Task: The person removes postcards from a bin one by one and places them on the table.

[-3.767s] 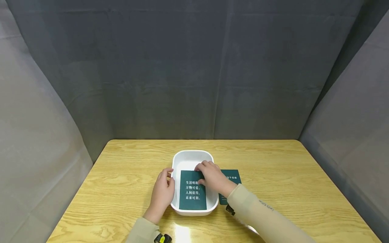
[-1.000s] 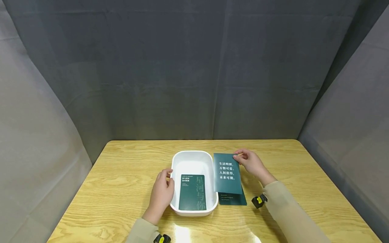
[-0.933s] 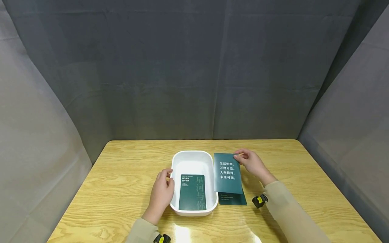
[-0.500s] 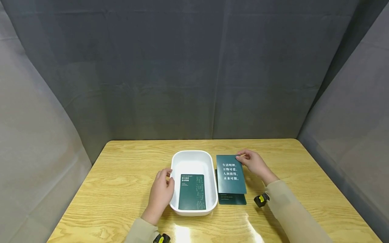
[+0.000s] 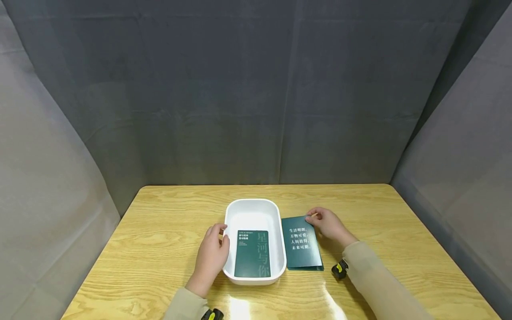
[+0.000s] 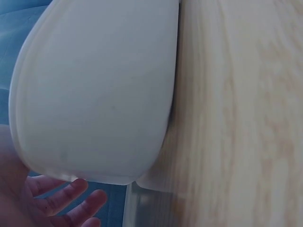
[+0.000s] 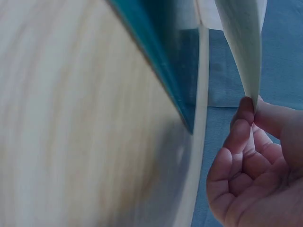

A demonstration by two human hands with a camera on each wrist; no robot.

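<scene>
A white tub (image 5: 254,205) stands mid-table with a dark green card (image 5: 253,254) lying flat inside it. My left hand (image 5: 214,252) grips the tub's left rim, thumb over the edge; in the left wrist view its fingers (image 6: 71,198) show below the tub's outer wall (image 6: 94,94). My right hand (image 5: 327,223) pinches the far right corner of a second green card (image 5: 301,242), which lies just right of the tub on top of another green card whose edge barely shows. In the right wrist view the fingertips (image 7: 244,113) pinch the card's pale edge (image 7: 241,47).
The wooden table (image 5: 400,231) is boxed in by grey cloth walls (image 5: 256,89) at the back and both sides. Small black-and-yellow wrist devices (image 5: 339,269) sit at my sleeves.
My right hand took the lettered card out of the tub, carried it right, and has lowered it onto the card on the table. The left hand has stayed on the tub.
</scene>
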